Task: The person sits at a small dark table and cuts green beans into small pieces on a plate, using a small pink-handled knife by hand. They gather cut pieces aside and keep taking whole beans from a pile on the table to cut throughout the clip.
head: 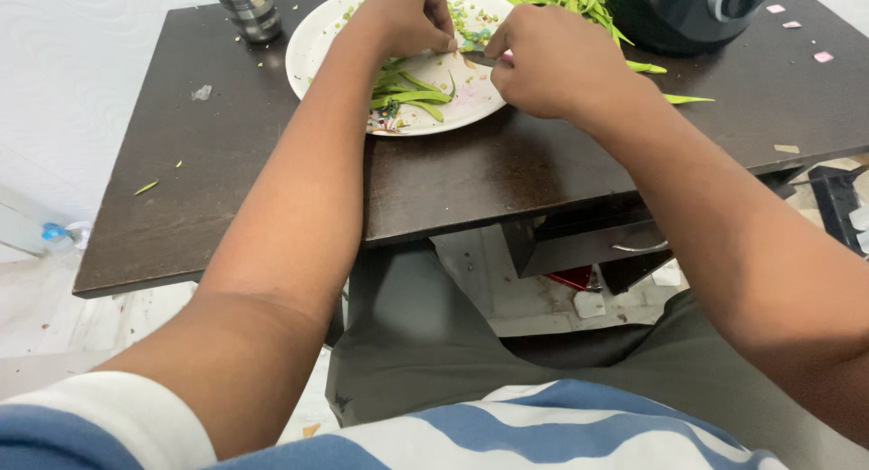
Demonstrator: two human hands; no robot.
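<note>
**Green beans being cut on a plate at a dark table**

Pale tiled floor and a white wall surround the dark brown table (272,162), whose top carries scattered green scraps and small pink bits; a black rounded appliance (679,13) stands at its far edge, a ribbed steel tumbler (246,8) at the far left; an open drawer shows beneath. On the table sits a white plate (312,49) holding whole green beans (407,94) and chopped pieces; more beans lie piled beyond it. The left hand (403,17) pinches a bean down on the plate, fingertips closed tight on it; the right hand (552,58) is wrapped shut around a small knife (482,58), only part of it showing. The beans look light, slender and bendy, likely to snap crisply; best held near the cut end, fingers well back from the blade.
</note>
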